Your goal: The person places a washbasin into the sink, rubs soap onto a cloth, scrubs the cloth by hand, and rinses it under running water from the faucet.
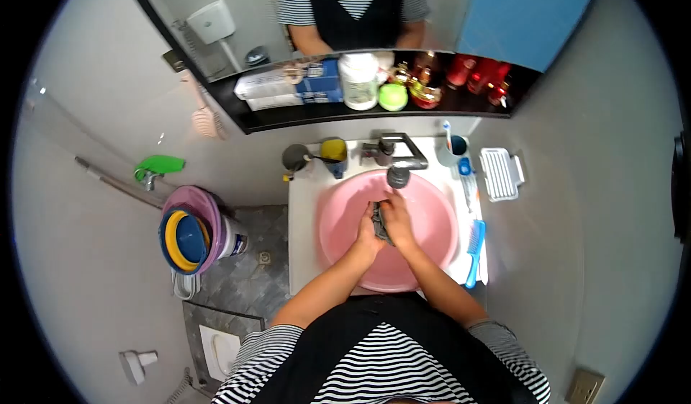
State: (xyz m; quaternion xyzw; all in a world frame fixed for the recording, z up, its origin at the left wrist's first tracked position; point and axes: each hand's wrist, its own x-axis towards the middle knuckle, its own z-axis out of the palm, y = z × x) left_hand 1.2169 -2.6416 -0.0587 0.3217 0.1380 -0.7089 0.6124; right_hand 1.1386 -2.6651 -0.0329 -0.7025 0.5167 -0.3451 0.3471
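Note:
Both hands meet over a pink basin (439,231) that stands on the white washstand. My left hand (368,230) is closed on one side of a crumpled dark grey cloth (379,224). From the other side my right hand (397,220) presses on the same cloth, its fingers pointing toward the tap. Much of the cloth is hidden between the palms, so its exact kind does not show. Just beyond my fingertips, the dark tap (398,176) hangs over the basin's far rim.
A blue comb (475,254) and a cup with a toothbrush (453,150) are at the counter's right. Two small containers, one a yellow-lined cup (334,150), stand at the left. Bottles fill the shelf (302,122) below the mirror. Stacked basins (184,240) are at far left.

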